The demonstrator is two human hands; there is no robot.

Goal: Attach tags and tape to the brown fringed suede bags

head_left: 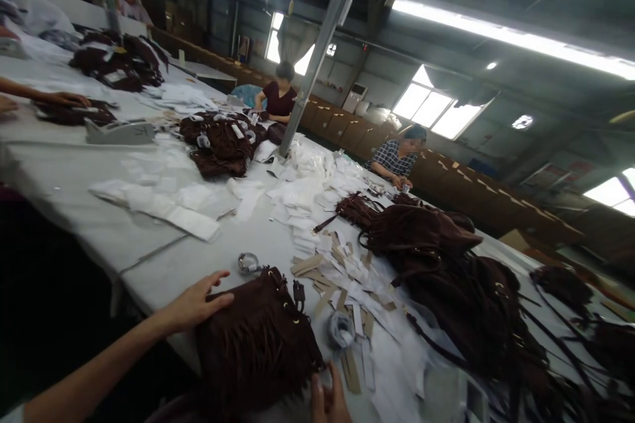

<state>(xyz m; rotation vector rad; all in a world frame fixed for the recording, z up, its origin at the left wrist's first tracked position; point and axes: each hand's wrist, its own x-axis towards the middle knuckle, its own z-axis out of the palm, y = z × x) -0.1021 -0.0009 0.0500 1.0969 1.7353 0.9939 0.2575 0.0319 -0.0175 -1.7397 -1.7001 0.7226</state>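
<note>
A dark brown fringed suede bag (258,344) lies on the white table (74,178) right in front of me. My left hand (198,301) rests flat with spread fingers on the bag's upper left corner. My right hand (328,400) shows only partly at the bottom edge, fingers touching the bag's lower right fringe near a small pale piece; what it holds is unclear. A roll of clear tape (248,262) sits just beyond the bag. A grey roll (340,329) lies to the bag's right.
A big heap of brown fringed bags (446,271) fills the right side. Paper slips and tan strips (342,271) litter the middle. More bags (221,142) lie farther off. Two people (397,155) work across the table; another person's hand (59,99) rests at far left. A slanted metal pole (317,53) rises mid-table.
</note>
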